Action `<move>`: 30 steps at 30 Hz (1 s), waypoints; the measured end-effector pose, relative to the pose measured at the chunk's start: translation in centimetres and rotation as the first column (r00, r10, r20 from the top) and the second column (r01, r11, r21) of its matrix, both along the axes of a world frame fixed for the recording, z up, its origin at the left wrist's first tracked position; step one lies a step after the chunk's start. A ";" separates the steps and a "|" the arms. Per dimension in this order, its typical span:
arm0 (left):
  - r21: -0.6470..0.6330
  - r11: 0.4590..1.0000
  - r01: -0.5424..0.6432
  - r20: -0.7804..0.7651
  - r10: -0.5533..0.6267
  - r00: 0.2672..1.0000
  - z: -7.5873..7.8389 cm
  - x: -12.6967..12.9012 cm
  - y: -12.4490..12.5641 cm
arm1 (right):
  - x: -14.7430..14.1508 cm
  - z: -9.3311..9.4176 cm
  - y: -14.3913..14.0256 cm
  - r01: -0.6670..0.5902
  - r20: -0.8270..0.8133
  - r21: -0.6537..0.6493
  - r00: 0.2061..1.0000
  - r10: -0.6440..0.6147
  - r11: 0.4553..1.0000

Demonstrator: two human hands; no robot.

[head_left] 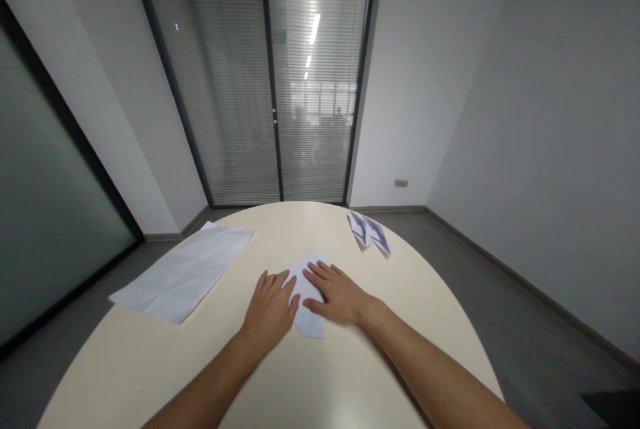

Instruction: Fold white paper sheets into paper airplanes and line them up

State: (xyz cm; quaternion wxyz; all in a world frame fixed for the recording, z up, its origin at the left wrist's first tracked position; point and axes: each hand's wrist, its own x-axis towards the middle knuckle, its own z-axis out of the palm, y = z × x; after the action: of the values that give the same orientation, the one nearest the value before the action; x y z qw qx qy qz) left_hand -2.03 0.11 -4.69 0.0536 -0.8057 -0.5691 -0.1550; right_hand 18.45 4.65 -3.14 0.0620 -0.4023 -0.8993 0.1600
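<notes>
Pressing flat on the folded paper (pixel 309 302), both hands sit just below the middle of the frame on the round cream counter (pixel 310 382). That small white piece runs long from its upper end near the frame's centre down to a lower corner, tilted slightly right at the bottom. Left hand (pixel 270 309) lies palm down on the paper's left edge, fingers (pixel 274 280) stretched out and close together, gripping nothing. Right hand (pixel 337 294) covers the right side, fingers (pixel 316 273) extended flat and pointing toward upper left, also not clasped. Over at the left, a large creased sheet (pixel 185 271) lies opened out, well apart. Upper right of the hands rests a small printed folded piece (pixel 370 232).
</notes>
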 end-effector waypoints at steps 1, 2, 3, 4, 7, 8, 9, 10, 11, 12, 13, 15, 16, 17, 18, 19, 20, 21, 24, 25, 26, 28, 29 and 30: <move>-0.010 1.000 -0.003 0.001 0.003 1.000 -0.1 0.2 -0.2 | 0.0 0.1 0.0 0.025 0.005 -0.004 1.000 -0.025 1.000; -0.022 1.000 -0.006 0.002 0.006 1.000 -0.3 0.4 -0.3 | 0.0 0.2 0.0 0.053 0.012 -0.003 0.999 -0.053 0.999; -0.036 0.999 -0.005 0.001 0.005 1.000 -0.3 0.6 -0.4 | 0.1 0.4 -0.1 0.079 0.020 0.002 0.997 -0.079 0.997; -0.051 0.999 0.002 0.000 -0.002 1.000 -0.4 0.7 -0.6 | 0.1 0.5 -0.1 0.105 0.029 0.014 0.994 -0.105 0.994; -0.083 0.994 0.074 0.013 -0.073 0.997 -0.2 1.0 -0.9 | 0.1 0.7 -0.2 0.170 0.044 0.081 0.984 -0.173 0.982; -0.085 0.991 0.106 0.022 -0.105 0.994 -0.1 1.1 -1.0 | 0.1 0.7 -0.2 0.188 0.047 0.106 0.980 -0.194 0.976; -0.083 0.987 0.139 0.030 -0.136 0.990 0.0 1.1 -1.1 | 0.1 0.7 -0.2 0.208 0.051 0.130 0.975 -0.216 0.970; -0.077 0.983 0.167 0.039 -0.164 0.986 0.2 1.2 -1.2 | 0.0 0.7 -0.2 0.228 0.057 0.152 0.969 -0.239 0.962; -0.073 0.979 0.190 0.046 -0.187 0.981 0.4 1.2 -1.3 | 0.0 0.7 -0.2 0.250 0.063 0.175 0.962 -0.264 0.952; -0.070 0.976 0.206 0.050 -0.202 0.978 0.6 1.2 -1.3 | 0.0 0.8 -0.2 0.272 0.071 0.198 0.954 -0.290 0.942; -0.070 0.975 0.213 0.052 -0.210 0.976 0.8 1.2 -1.2 | -0.1 0.8 -0.2 0.292 0.076 0.220 0.946 -0.315 0.931; -0.068 0.977 0.204 0.052 -0.201 0.978 1.3 1.1 -1.0 | -0.2 1.1 -0.4 0.317 0.087 0.256 0.933 -0.348 0.913; -0.064 0.979 0.194 0.049 -0.191 0.980 1.5 1.0 -0.9 | -0.3 1.3 -0.6 0.322 0.094 0.267 0.929 -0.357 0.908; -0.058 0.981 0.183 0.045 -0.180 0.983 1.6 0.8 -0.7 | -0.4 1.6 -0.8 0.322 0.105 0.274 0.927 -0.361 0.906; -0.049 0.984 0.170 0.039 -0.168 0.985 1.8 0.6 -0.5 | -0.5 1.9 -1.1 0.317 0.118 0.280 0.926 -0.360 0.906; -0.040 0.987 0.156 0.033 -0.155 0.987 1.8 0.4 -0.3 | -0.5 2.2 -1.4 0.309 0.133 0.285 0.925 -0.357 0.907; -0.031 0.990 0.141 0.027 -0.140 0.990 1.8 0.1 -0.1 | -0.6 2.4 -1.6 0.301 0.148 0.289 0.924 -0.353 0.909; -0.023 0.992 0.127 0.021 -0.126 0.992 1.8 -0.1 0.1 | -0.6 2.7 -1.8 0.290 0.159 0.290 0.925 -0.345 0.912; -0.004 0.995 0.102 0.013 -0.102 0.995 1.6 -0.9 0.4 | -0.4 3.0 -2.0 0.173 0.151 0.259 0.964 -0.217 0.950; -0.001 0.994 0.107 0.011 -0.107 0.994 1.6 -1.1 0.5 | -0.3 3.0 -1.9 0.110 0.133 0.246 0.980 -0.145 0.963; 0.000 0.993 0.117 0.010 -0.117 0.993 1.6 -1.3 0.6 | -0.1 2.9 -1.8 0.047 0.112 0.237 0.991 -0.076 0.970; 0.001 0.989 0.146 0.015 -0.146 0.989 1.5 -1.6 0.7 | 0.2 2.8 -1.3 -0.029 0.077 0.235 0.997 0.011 0.972; 0.002 0.988 0.157 0.023 -0.157 0.987 1.4 -1.7 0.7 | 0.4 2.7 -1.0 -0.041 0.064 0.238 0.998 0.026 0.970; 0.006 0.986 0.165 0.032 -0.165 0.986 1.4 -1.8 0.8 | 0.5 2.6 -0.8 -0.047 0.053 0.239 0.998 0.035 0.970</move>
State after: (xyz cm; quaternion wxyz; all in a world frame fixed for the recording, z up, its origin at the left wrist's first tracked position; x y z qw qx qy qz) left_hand -3.79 0.91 -3.33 0.0326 -0.8473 -0.5012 -0.1728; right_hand 18.99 3.85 -0.52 0.0852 -0.3769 -0.9214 0.0418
